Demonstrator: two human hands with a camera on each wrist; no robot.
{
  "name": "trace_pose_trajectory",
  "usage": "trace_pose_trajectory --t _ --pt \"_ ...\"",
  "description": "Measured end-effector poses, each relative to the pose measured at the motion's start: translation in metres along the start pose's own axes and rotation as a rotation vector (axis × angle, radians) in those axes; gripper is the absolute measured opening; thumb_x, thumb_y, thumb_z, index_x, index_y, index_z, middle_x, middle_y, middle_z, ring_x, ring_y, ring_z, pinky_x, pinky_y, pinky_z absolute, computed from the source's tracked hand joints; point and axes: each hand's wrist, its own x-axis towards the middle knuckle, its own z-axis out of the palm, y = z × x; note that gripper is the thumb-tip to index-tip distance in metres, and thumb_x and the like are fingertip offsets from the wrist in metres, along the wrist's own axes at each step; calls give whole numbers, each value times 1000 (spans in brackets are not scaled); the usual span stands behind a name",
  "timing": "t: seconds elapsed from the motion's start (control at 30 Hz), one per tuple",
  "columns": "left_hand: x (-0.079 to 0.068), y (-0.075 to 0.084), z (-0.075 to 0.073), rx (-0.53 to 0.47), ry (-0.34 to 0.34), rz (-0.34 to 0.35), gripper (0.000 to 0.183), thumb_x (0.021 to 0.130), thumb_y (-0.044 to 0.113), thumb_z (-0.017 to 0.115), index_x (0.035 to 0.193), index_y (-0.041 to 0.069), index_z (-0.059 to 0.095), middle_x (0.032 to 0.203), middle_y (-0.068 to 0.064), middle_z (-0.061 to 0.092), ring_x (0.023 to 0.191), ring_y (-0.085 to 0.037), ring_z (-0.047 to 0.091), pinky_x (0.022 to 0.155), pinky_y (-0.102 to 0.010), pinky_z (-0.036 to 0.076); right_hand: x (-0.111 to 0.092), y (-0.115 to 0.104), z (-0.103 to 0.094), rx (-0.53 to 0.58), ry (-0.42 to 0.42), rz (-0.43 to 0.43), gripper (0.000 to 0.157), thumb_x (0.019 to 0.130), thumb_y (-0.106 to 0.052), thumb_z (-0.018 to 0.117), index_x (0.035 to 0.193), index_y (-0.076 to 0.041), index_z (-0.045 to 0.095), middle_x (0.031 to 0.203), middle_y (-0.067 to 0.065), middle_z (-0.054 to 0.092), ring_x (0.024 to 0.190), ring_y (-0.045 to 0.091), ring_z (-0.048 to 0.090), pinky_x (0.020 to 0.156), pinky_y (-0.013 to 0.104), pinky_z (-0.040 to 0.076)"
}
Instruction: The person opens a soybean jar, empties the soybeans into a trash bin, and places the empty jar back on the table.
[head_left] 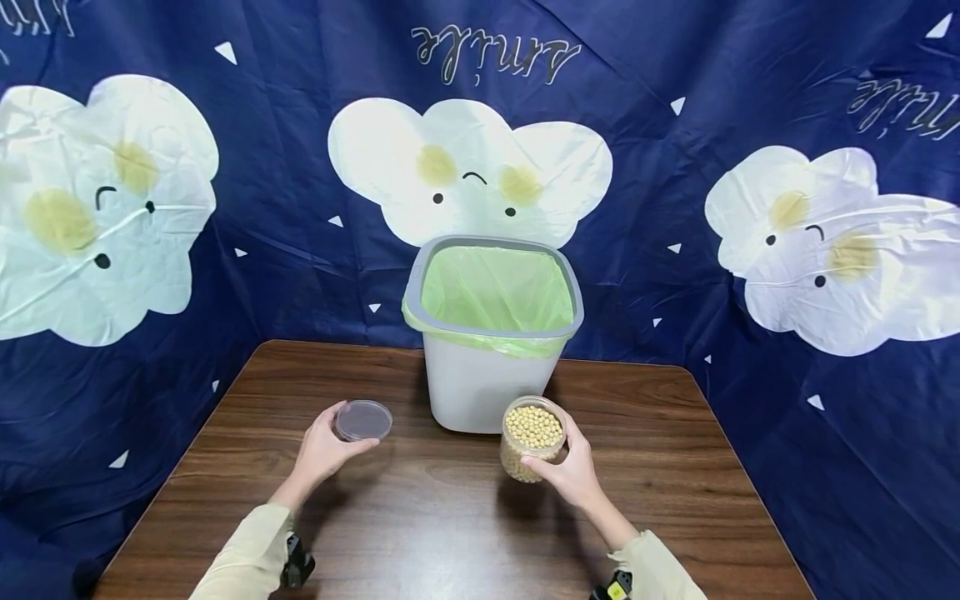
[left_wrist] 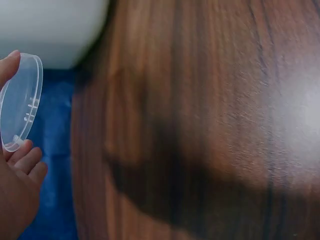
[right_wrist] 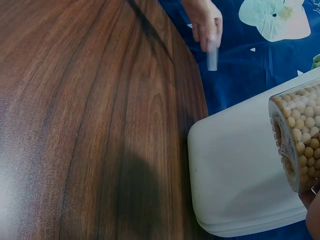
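My left hand [head_left: 327, 448] grips a round clear plastic lid [head_left: 363, 420] by its edge, thumb on one side and fingers on the other, above the table's left part. In the left wrist view the lid [left_wrist: 22, 102] shows its raised rim. On the right, my right hand [head_left: 572, 467] holds a clear jar of soybeans [head_left: 534, 427] round its side, in front of the bin. The jar's mouth is uncovered, and beans fill it almost to the top. In the right wrist view the jar [right_wrist: 302, 137] shows beans through its wall.
A light grey bin [head_left: 480, 379] lined with a green bag [head_left: 495, 292] stands at the back middle of the brown wooden table [head_left: 427, 517]. Blue cloth [head_left: 645, 292] with white clouds hangs behind and on both sides. Dark wrist devices [head_left: 297, 561] sit at my sleeves.
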Motion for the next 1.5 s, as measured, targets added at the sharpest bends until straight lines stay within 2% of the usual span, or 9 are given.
trace_pose_trajectory --t 0.1,0.23,0.43,0.77,1.0,1.17,1.33,1.5 --pt "-1 -11 4 44 -8 -16 95 59 42 81 129 -7 41 124 -28 48 112 -40 47 91 -51 38 -1 0 0 -9 -1 15 75 63 0 76 129 7 41 122 24 51 107 35 51 91 19 39" --pt "-4 -22 11 100 -84 -17 97 59 45 80 128 -10 41 123 -31 48 111 -43 46 91 -52 39 -3 1 -1 -18 -6 35 75 63 -1 76 129 5 42 122 23 51 107 33 51 90 20 39" --pt "-10 -31 15 176 -174 42 97 56 48 80 123 -13 46 118 -31 52 107 -45 50 87 -52 41 -6 3 -2 -19 -18 32 75 63 -1 76 130 3 42 124 21 51 108 32 51 91 21 39" --pt "-17 -43 14 294 -198 91 93 54 48 81 119 -12 50 115 -29 54 105 -42 51 86 -51 42 -9 4 -5 -14 -7 13 75 64 0 76 130 6 41 124 24 50 108 34 50 92 19 38" --pt "-18 -48 18 365 -207 106 97 52 52 79 122 -9 49 123 -28 47 107 -42 51 83 -52 44 -8 4 -6 4 42 12 75 61 2 75 127 9 42 120 26 52 106 29 52 90 16 39" --pt "-19 -49 18 371 -242 92 103 51 51 80 126 -10 43 126 -30 44 110 -44 48 85 -53 43 -7 3 -8 -3 72 5 73 59 2 76 125 10 45 117 26 53 104 25 53 87 15 39" --pt "-18 -46 12 350 -268 102 106 52 51 80 127 -12 41 126 -32 43 112 -45 45 88 -53 41 -5 0 -11 0 89 -8 74 58 4 76 124 11 45 116 29 52 103 24 53 87 14 40" --pt "-14 -45 2 339 -303 50 107 57 55 77 130 -12 37 128 -35 39 114 -49 41 89 -56 38 -5 1 -12 19 101 2 74 57 5 77 124 11 44 116 31 51 103 21 52 88 14 39"
